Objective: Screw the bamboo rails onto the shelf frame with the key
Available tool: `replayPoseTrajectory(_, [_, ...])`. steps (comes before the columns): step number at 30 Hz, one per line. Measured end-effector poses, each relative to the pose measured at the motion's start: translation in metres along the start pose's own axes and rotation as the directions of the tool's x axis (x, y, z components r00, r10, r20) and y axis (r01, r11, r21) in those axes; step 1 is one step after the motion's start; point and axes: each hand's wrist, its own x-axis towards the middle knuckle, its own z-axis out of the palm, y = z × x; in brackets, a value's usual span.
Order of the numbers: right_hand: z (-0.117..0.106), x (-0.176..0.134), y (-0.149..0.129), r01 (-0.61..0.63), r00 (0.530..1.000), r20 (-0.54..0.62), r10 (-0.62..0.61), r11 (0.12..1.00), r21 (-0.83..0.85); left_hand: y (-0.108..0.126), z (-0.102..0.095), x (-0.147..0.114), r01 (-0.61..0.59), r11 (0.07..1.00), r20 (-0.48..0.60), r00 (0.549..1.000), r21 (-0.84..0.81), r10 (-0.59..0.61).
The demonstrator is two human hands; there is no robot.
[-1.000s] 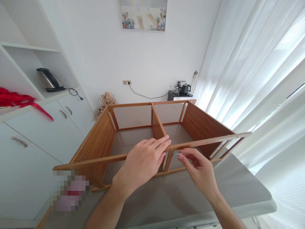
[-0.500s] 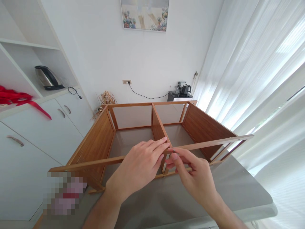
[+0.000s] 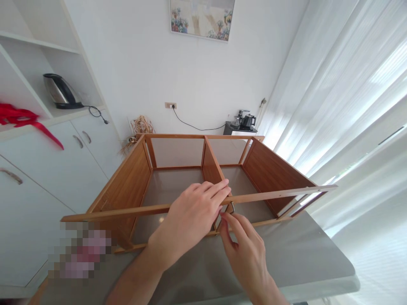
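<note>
A brown wooden furniture frame (image 3: 117, 213) with a middle panel (image 3: 212, 163) stands on the grey-covered table. My left hand (image 3: 192, 216) grips the near top rail where it meets that panel, its fingers laid over the joint. Just right of it, my right hand (image 3: 244, 248) pinches a small bent metal hex key (image 3: 233, 207) below the rail. The key's upper end is at the rail's near side; its lower end is hidden by my fingertips.
The table (image 3: 302, 254) extends to the right and front. A pixelated pink item (image 3: 87, 254) lies at the left. White cabinets (image 3: 41, 190) with an electric kettle (image 3: 62, 91) line the left side; white curtains (image 3: 333, 93) hang at the right. A coffee maker (image 3: 244, 120) stands behind.
My right hand has swung down and to the left below the rail, turning the hex key so that more of it shows. My left hand stays on the joint. The view has shifted slightly.
</note>
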Motion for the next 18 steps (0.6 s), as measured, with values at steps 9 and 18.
replayPoseTrajectory(9, [-0.003,-0.005,0.036,-0.068,0.989,-0.115,0.090,0.981,0.184,-0.001,0.000,0.001,0.001,1.000,0.009,1.000,-0.027,-0.001])
replayPoseTrajectory(18, [-0.036,0.025,0.047,0.002,0.998,-0.059,0.012,0.974,0.225,0.001,0.001,0.003,0.037,0.999,0.012,0.999,-0.021,-0.037])
